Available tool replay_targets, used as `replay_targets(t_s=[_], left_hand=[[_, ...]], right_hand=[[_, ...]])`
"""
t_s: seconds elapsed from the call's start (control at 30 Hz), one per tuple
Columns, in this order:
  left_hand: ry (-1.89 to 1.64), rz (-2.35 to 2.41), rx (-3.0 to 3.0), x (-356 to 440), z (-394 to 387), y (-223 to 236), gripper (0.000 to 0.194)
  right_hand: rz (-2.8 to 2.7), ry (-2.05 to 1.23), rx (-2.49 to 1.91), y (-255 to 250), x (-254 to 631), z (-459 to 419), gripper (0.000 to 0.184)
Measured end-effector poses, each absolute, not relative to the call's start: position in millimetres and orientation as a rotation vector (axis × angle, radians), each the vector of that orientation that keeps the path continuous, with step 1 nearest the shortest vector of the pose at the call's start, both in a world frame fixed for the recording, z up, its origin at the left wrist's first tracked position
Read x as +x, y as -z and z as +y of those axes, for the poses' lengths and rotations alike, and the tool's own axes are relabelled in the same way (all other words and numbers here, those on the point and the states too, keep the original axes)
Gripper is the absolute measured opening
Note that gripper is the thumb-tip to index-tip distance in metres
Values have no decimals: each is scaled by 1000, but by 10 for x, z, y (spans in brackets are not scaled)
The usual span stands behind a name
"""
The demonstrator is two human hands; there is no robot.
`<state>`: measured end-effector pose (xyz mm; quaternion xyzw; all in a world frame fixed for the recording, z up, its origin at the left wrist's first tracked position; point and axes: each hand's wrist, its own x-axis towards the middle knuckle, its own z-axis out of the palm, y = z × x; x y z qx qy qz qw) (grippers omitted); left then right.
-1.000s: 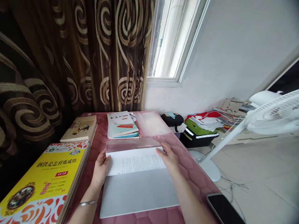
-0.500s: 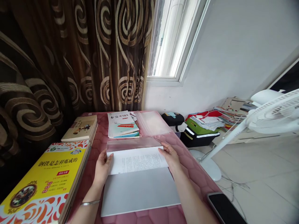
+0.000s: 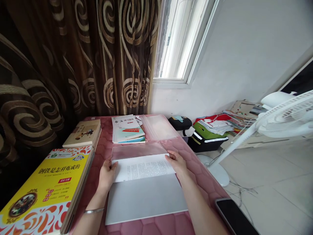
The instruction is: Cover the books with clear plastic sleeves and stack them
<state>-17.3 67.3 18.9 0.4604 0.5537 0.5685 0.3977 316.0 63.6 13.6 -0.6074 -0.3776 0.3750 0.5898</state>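
In front of me a book (image 3: 146,198) lies open on the pink quilted surface, its grey-white sheet towards me and a page of printed text beyond. A clear plastic book cover (image 3: 139,150) sticks out past the far edge of that page. My left hand (image 3: 107,173) pinches the page's left edge, thumb on top. At its far right corner my right hand (image 3: 176,162) grips in the same way. The fingers beneath the page are hidden, so I cannot tell how far the plastic reaches under it.
Left stand a yellow-covered book stack (image 3: 49,182) and a smaller pile of books (image 3: 83,132). Beyond the open book lie several booklets (image 3: 127,129) and clear plastic covers (image 3: 160,127). A phone (image 3: 236,217) rests near the right edge; a white fan (image 3: 244,140) stands beside the table.
The view has shifted very slightly. Both hands keep their hold on the page, and the book and plastic cover stay in place.
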Motion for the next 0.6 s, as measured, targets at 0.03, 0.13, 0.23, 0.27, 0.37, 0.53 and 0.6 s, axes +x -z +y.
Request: replay_targets(t_s=[0.03, 0.13, 0.23, 0.27, 0.37, 0.53, 0.6], left_hand=[[-1440, 1400, 1163, -174, 676, -182, 56], [-1469, 1367, 1153, -174, 682, -152, 59], [-1486, 1315, 1145, -175, 684, -120, 66], [-1482, 1307, 1144, -175, 684, -113, 69], [-1479, 1307, 1136, -171, 683, -114, 73], [-1527, 1238, 1143, -145, 658, -173, 69], [-1528, 1208, 1163, -139, 646, -191, 68]], right_hand=[[-853, -879, -1437, -141, 3157, 634, 44], [-786, -884, -1477, -183, 3154, 623, 38], [-748, -922, -1479, -233, 3159, 605, 38], [-731, -947, -1475, -246, 3162, 600, 40], [-686, -1027, -1448, -272, 3164, 598, 44], [-637, -1155, -1363, -304, 3166, 608, 48], [-627, -1173, -1312, -324, 3172, 606, 51]])
